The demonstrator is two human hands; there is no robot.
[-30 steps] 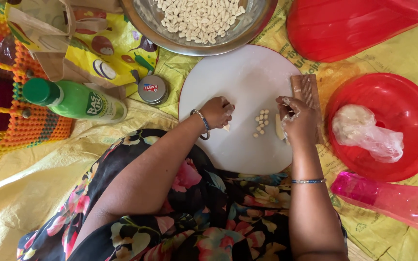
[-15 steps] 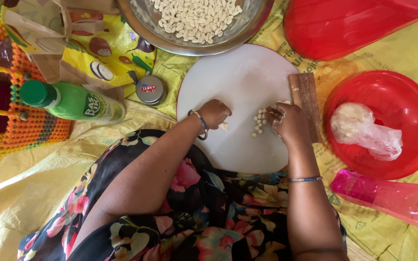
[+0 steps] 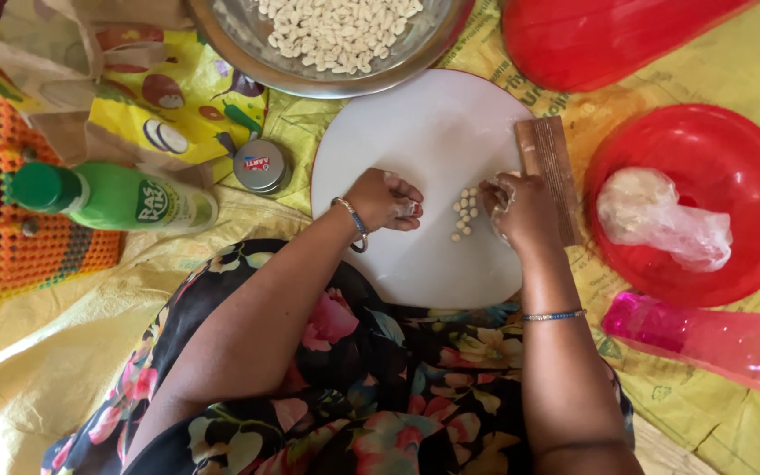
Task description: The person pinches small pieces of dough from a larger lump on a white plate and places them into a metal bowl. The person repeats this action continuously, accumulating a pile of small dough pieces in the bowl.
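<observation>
Green bottle (image 3: 112,198) and tin (image 3: 259,165) lie left of the white board (image 3: 415,132). Left hand (image 3: 384,200) pinches dough. Dough pieces (image 3: 463,212) sit between the hands. Right hand (image 3: 521,207), curled shut on dough, touches the ridged board (image 3: 551,167). Red plate (image 3: 749,255) at right.

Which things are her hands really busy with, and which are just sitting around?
In use:
left hand, pinching a bit of dough
right hand, on the ridged wooden board
small dough pieces
round white board

Lying about:
metal bowl of shaped pieces
red plate with a plastic bag
green bottle
small tin
pink bottle
</observation>
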